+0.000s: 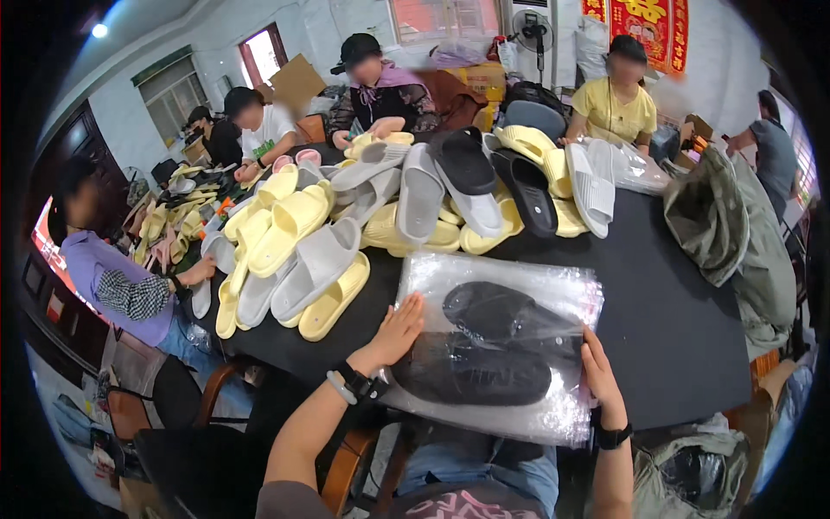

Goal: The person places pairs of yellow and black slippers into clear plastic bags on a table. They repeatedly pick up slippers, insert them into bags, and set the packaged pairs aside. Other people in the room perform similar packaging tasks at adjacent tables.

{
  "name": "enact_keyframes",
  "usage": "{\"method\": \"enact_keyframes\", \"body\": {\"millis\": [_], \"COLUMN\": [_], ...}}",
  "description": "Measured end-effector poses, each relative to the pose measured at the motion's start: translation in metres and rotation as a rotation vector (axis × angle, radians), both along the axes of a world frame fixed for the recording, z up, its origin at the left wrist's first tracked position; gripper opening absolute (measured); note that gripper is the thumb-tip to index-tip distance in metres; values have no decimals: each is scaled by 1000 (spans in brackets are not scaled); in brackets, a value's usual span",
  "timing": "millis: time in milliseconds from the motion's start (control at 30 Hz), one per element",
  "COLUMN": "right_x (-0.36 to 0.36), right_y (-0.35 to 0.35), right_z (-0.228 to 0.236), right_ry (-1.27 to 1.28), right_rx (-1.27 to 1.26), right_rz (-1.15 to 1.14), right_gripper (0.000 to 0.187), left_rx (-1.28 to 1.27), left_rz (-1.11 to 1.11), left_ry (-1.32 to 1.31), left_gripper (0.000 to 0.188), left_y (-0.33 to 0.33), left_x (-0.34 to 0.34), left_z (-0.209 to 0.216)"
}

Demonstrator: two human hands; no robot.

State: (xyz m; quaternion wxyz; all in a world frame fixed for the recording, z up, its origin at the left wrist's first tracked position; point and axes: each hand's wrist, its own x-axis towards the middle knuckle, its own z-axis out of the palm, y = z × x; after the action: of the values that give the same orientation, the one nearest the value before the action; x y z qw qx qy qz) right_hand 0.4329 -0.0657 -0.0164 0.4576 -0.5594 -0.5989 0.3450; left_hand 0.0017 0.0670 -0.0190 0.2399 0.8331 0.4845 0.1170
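Observation:
Two black slide sandals (484, 372) lie side by side inside a clear plastic bag. Under them is a stack of clear plastic bags (424, 275) at the near edge of the black table. My left hand (398, 330) rests flat on the left side of the bag, fingers stretched out. At the opposite side my right hand (601, 368) touches the bag's edge beside the sandal, its fingers extended and the palm partly hidden. Each wrist wears a black band, and the left has a pale one too.
Beyond the bags lies a heap of yellow slippers (290, 225), grey slippers (421, 195) and black slippers (527, 190). A grey-green sack (735, 225) slumps over the right side of the black table (670, 346). Several people sit or stand around it. A chair (216, 389) stands at lower left.

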Motion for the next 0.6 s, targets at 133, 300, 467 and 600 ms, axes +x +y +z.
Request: {"method": "enact_keyframes", "body": {"millis": [133,300,467,600], "right_x": [4,0,-33,-42], "right_y": [-13,-72,-86,-84], "right_z": [1,-3,-3,-7], "right_ry": [147,375,622,570], "right_rx": [30,29,-53,-62], "right_rz": [-101,-237,-211,-193], "right_gripper": [50,54,62,63], "left_rx": [89,-121,-343,-315], "left_rz": [1,134,223,246], "left_ry": [-50,-345,-697,-766], "left_gripper": [63,65,63,60], "left_y": [-16,-55,-68,-64], "left_x": [0,-33,-39,-41], "left_z": [26,26,8,0]}}
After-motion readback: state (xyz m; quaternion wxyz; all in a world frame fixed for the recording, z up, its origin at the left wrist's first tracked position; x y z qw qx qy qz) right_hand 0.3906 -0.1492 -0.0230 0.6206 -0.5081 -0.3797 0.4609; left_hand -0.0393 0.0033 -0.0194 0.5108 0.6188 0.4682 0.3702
